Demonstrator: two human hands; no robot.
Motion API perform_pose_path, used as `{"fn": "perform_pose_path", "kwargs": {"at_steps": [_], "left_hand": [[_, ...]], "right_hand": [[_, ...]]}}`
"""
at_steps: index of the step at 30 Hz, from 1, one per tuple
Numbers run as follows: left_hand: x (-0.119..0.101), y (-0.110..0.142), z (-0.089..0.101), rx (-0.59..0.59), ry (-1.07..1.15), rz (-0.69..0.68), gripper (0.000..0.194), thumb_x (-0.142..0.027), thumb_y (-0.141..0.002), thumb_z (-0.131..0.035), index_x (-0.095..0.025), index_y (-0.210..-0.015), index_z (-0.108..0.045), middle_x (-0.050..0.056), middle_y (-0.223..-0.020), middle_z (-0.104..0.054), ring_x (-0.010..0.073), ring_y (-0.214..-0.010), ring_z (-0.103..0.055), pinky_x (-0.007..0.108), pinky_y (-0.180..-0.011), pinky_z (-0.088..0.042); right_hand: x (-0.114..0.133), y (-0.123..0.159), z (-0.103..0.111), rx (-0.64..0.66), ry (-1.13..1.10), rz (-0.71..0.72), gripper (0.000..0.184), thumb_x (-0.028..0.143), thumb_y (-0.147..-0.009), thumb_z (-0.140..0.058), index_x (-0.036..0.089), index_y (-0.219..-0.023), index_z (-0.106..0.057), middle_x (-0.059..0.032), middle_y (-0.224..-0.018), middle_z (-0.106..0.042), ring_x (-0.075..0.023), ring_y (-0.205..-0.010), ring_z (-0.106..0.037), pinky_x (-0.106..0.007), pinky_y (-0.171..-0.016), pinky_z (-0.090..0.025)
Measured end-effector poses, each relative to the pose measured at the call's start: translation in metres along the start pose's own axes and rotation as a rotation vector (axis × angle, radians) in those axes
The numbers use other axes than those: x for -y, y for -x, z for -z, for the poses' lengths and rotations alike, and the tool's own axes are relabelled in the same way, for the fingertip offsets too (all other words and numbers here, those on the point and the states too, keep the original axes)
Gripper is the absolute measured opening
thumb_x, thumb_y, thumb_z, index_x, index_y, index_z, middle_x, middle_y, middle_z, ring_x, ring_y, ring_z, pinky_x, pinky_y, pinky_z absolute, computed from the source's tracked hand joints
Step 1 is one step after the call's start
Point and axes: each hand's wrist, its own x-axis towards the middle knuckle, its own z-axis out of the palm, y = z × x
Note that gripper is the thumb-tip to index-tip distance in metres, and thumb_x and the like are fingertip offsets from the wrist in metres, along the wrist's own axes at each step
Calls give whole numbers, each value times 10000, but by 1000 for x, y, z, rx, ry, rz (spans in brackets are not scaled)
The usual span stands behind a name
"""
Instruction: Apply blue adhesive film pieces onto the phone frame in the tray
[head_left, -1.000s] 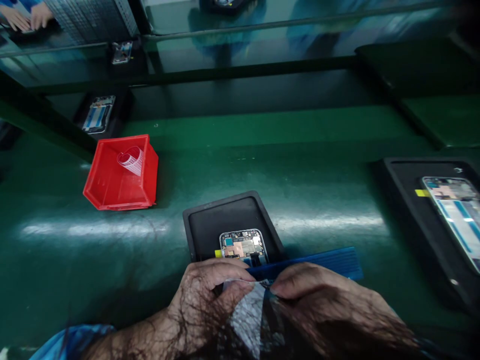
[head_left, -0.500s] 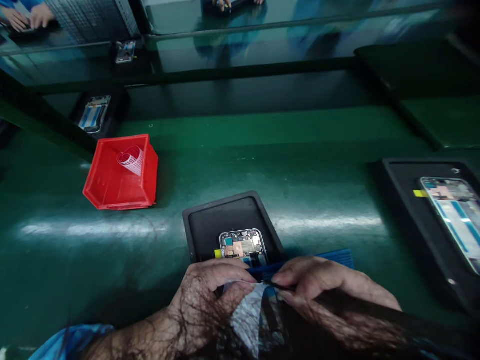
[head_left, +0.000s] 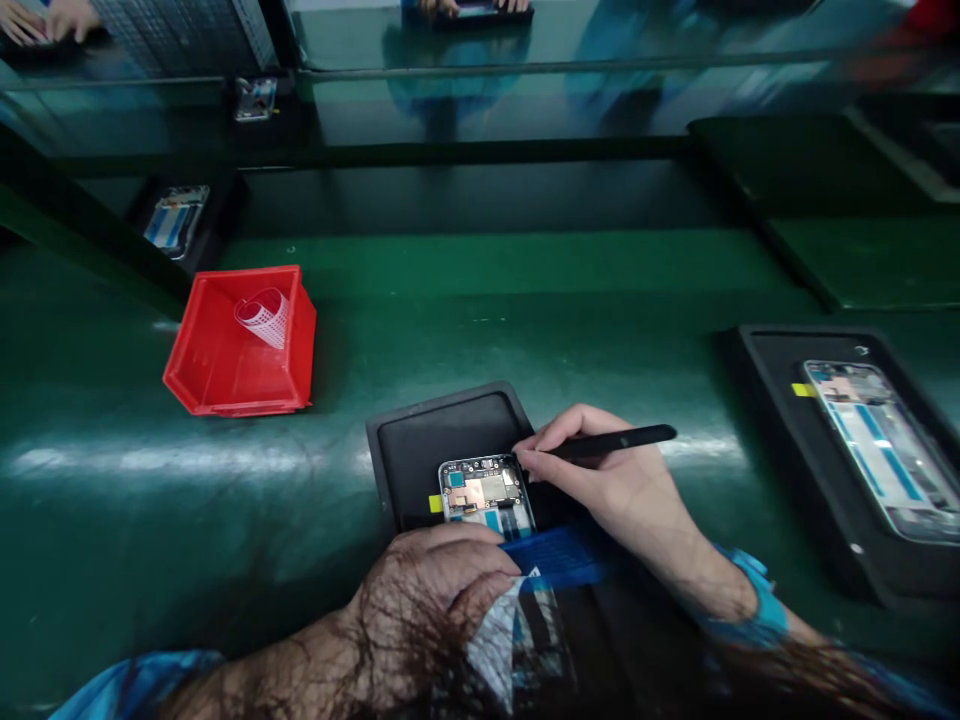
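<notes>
Right hand (head_left: pixel 622 480) now forward over green bench (head_left: pixel 150 500).

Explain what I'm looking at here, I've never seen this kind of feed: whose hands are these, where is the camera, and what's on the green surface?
There is no machine here: a person works with two bare hands, and the single camera sits on their head, looking forward and down.

The left hand presses on the near end of an opened phone lying in a black tray. A blue strip lies across the tray beside that hand. The right hand holds a thin black stylus, its tip at the phone's upper right corner.

On the green bench also stand a red bin with a curled white strip inside, and a second tray with another opened phone on the right. Other people's hands show at the far top edge.
</notes>
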Motion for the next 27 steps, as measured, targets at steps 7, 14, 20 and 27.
{"fn": "perform_pose_path", "kwargs": {"at_steps": [7, 14, 20, 27], "left_hand": [[3, -2, 0, 24, -17, -54, 77, -199, -872, -525, -239, -831, -576, -44, -794, -642, 69, -717, -629, 25, -730, -459], [1, -2, 0, 51, -12, -9, 99, -178, -876, -520, -237, -820, -576, -48, -795, -633, 61, -702, -619, 23, -730, -448], [0, -2, -1, 55, 13, 0, 122, -182, -883, -514, -233, -790, -576, -51, -755, -632, 65, -693, -624, 41, -712, -461], [1, -1, -1, 58, 50, 64, 134, -222, -890, -497, -253, -798, -589, -59, -769, -637, 86, -708, -638, 95, -718, -484]], "right_hand": [[-1, 2, -1, -26, 70, 55, 190, 354, -695, -829, 264, -612, -683, -1, -662, -777, -198, -633, -742, -277, -593, -580], [-6, 4, -2, -21, 96, 58, 190, 351, -700, -827, 265, -624, -676, 4, -682, -780, -208, -660, -743, -300, -617, -575], [-6, 3, -3, -23, 113, 66, 176, 348, -712, -797, 267, -618, -673, 5, -674, -779, -215, -645, -737, -314, -600, -565], [-9, 6, -6, -44, 135, 95, 164, 350, -732, -784, 275, -635, -675, 13, -693, -784, -218, -663, -743, -323, -604, -568]]}}
